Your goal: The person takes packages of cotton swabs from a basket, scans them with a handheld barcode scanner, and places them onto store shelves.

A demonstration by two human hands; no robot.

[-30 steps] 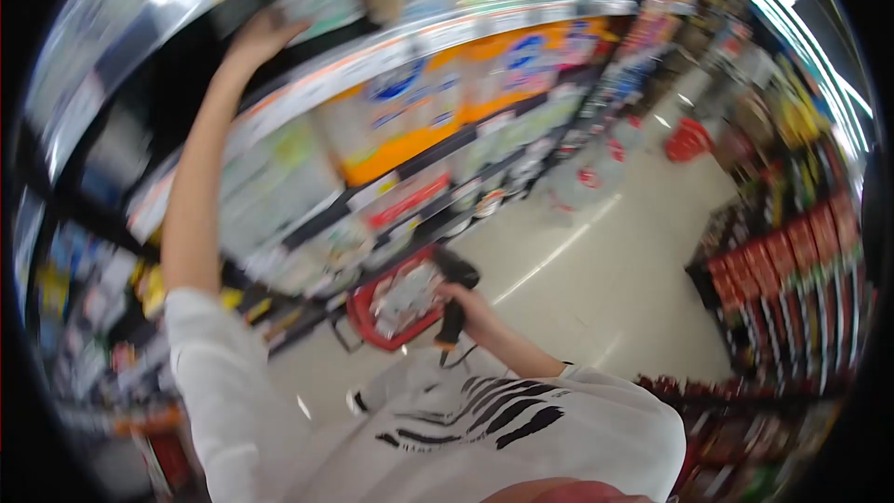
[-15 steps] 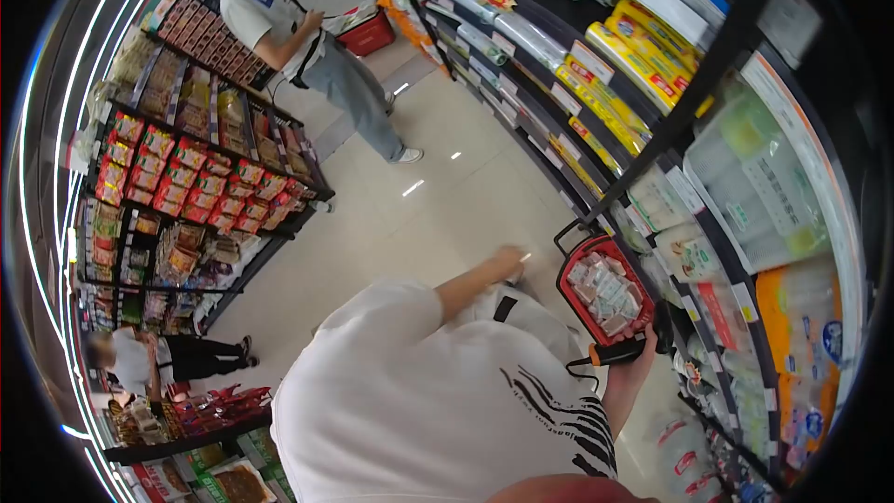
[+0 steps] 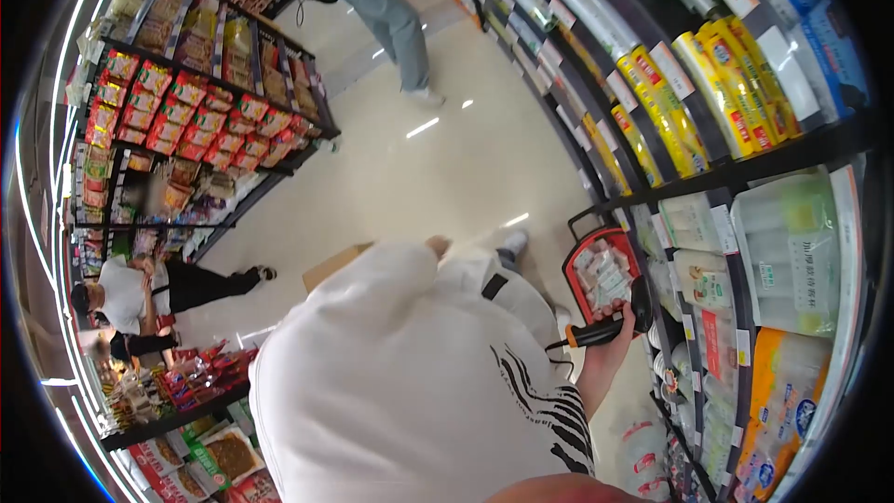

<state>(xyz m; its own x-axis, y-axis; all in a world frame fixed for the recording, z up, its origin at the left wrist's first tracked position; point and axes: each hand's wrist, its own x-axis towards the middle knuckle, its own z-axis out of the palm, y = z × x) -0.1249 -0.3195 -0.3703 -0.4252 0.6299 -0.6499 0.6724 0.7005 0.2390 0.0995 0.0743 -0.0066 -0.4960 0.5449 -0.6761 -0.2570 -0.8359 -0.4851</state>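
My right hand (image 3: 610, 345) is closed around the black and orange grip of a handheld scanner (image 3: 601, 328), from which a thin cord hangs. Just beyond it, a red basket (image 3: 570, 265) holds several small clear packets (image 3: 603, 272). Only a small part of my left hand (image 3: 438, 244) shows past my white sleeve, near my light trousers; its fingers cannot be made out. A brown cardboard box (image 3: 333, 265) is partly visible beside that sleeve.
Shelves on the right hold yellow boxes (image 3: 736, 84), plastic-wrapped goods (image 3: 787, 251) and orange packs (image 3: 782, 410). Racks of red packets (image 3: 177, 112) stand at left. One person (image 3: 382, 19) stands in the aisle; another (image 3: 130, 293) is at lower left. Wrapped bottles (image 3: 643, 456) are at lower right.
My left hand has come down from the shelf and is now mostly behind my sleeve. The view has swung along the aisle; the scanner remains in my right hand. The cardboard box has appeared.
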